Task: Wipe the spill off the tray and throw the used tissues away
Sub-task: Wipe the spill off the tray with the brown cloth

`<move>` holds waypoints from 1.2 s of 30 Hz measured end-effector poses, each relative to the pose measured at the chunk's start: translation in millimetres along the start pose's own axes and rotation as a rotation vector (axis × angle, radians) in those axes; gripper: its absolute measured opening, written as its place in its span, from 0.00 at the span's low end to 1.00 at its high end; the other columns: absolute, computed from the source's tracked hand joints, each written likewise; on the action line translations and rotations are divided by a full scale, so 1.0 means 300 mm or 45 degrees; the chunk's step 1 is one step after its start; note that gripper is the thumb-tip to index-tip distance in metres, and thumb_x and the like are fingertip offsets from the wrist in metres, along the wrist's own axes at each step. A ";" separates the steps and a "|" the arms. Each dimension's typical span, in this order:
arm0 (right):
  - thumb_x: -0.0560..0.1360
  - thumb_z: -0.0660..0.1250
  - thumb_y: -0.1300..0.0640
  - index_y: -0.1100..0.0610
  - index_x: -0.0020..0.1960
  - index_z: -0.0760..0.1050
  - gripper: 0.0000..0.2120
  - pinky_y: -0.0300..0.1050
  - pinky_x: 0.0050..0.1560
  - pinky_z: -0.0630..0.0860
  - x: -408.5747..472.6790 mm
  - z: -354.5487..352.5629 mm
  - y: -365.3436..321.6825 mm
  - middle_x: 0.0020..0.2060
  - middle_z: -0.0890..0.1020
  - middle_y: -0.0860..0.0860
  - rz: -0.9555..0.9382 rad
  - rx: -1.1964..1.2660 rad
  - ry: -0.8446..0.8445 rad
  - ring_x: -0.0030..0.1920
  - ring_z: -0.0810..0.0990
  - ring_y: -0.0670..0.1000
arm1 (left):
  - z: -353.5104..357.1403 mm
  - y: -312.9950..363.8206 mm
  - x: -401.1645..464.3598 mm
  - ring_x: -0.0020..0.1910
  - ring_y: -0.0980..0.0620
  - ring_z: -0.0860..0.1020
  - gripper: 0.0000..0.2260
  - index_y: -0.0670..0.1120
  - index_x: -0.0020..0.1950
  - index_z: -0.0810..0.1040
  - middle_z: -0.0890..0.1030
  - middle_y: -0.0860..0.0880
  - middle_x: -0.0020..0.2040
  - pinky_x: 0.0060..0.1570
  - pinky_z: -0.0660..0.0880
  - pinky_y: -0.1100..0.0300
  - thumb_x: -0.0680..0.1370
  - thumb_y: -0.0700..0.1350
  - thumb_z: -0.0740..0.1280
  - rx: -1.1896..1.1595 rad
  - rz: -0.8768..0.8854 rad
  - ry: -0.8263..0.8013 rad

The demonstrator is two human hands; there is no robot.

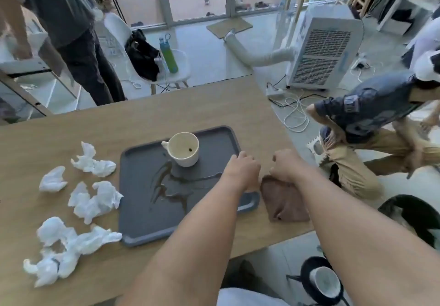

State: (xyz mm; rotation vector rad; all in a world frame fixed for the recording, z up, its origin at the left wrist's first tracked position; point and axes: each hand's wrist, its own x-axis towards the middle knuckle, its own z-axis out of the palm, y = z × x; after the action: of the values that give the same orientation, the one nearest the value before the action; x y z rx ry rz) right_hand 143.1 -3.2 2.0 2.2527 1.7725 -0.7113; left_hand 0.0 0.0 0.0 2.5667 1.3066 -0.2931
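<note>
A dark grey tray (140, 222) lies on the wooden table with a brown liquid spill (171, 186) across its middle. A cream cup (183, 149) stands upright on the tray's far part. Several crumpled white tissues (92, 200) lie on the table left of the tray. A brown cloth (283, 200) lies just right of the tray. My left hand (241, 167) rests with curled fingers over the tray's right rim. My right hand (287, 164) sits on the cloth's far edge, fingers closed on it.
The table's right edge (273, 105) runs close by the cloth. A black bin (414, 220) stands on the floor at the right. One person crouches right of the table, another stands at the far left. A white chair and an air cooler stand behind.
</note>
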 end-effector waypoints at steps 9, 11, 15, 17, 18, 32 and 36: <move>0.72 0.68 0.46 0.56 0.66 0.65 0.27 0.55 0.60 0.71 -0.011 0.044 0.054 0.65 0.67 0.58 0.275 0.060 0.005 0.65 0.67 0.62 | 0.059 0.068 0.022 0.57 0.42 0.67 0.16 0.46 0.54 0.77 0.77 0.44 0.54 0.57 0.63 0.44 0.75 0.56 0.63 0.042 -0.011 0.082; 0.71 0.70 0.49 0.58 0.63 0.68 0.25 0.51 0.57 0.73 -0.011 0.044 0.062 0.62 0.73 0.59 0.266 0.100 -0.008 0.62 0.74 0.61 | 0.070 0.076 0.024 0.57 0.42 0.67 0.15 0.45 0.53 0.77 0.77 0.44 0.53 0.56 0.63 0.46 0.75 0.54 0.64 0.008 -0.045 0.079; 0.70 0.70 0.53 0.59 0.56 0.77 0.17 0.46 0.50 0.78 -0.014 0.039 0.075 0.55 0.80 0.59 0.207 0.161 -0.042 0.55 0.80 0.59 | 0.074 0.090 0.028 0.55 0.43 0.69 0.10 0.45 0.50 0.74 0.78 0.44 0.49 0.52 0.63 0.49 0.74 0.48 0.65 -0.126 -0.073 0.110; 0.70 0.70 0.53 0.57 0.50 0.79 0.11 0.46 0.49 0.79 -0.019 0.032 0.080 0.52 0.82 0.58 0.177 0.197 -0.065 0.51 0.81 0.58 | 0.068 0.099 0.031 0.53 0.42 0.71 0.08 0.44 0.51 0.72 0.79 0.43 0.47 0.53 0.64 0.49 0.73 0.43 0.63 -0.224 -0.078 0.118; 0.70 0.69 0.53 0.55 0.45 0.79 0.07 0.46 0.49 0.79 -0.022 0.028 0.082 0.49 0.82 0.57 0.152 0.206 -0.079 0.49 0.81 0.58 | 0.064 0.104 0.032 0.52 0.42 0.72 0.09 0.43 0.52 0.71 0.79 0.43 0.47 0.53 0.65 0.49 0.72 0.41 0.62 -0.278 -0.083 0.115; 0.70 0.63 0.59 0.56 0.41 0.80 0.06 0.49 0.34 0.81 -0.057 -0.157 -0.036 0.40 0.81 0.57 -0.071 0.393 -0.084 0.43 0.81 0.58 | -0.008 0.014 -0.014 0.51 0.50 0.76 0.11 0.48 0.53 0.76 0.79 0.48 0.52 0.49 0.71 0.60 0.75 0.40 0.59 -1.213 -0.219 0.328; 0.71 0.63 0.61 0.63 0.45 0.80 0.08 0.55 0.38 0.83 -0.057 -0.179 -0.121 0.41 0.82 0.60 -0.100 0.557 -0.123 0.44 0.83 0.59 | -0.039 -0.056 -0.057 0.53 0.53 0.76 0.08 0.48 0.53 0.77 0.81 0.50 0.52 0.53 0.71 0.61 0.78 0.42 0.60 -1.332 -0.338 0.463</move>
State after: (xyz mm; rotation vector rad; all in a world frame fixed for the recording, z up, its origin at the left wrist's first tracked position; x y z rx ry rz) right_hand 119.1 14.9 62.0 2.3609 1.8065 -1.3115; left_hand -22.7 0.2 13.9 1.5854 1.3814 0.6758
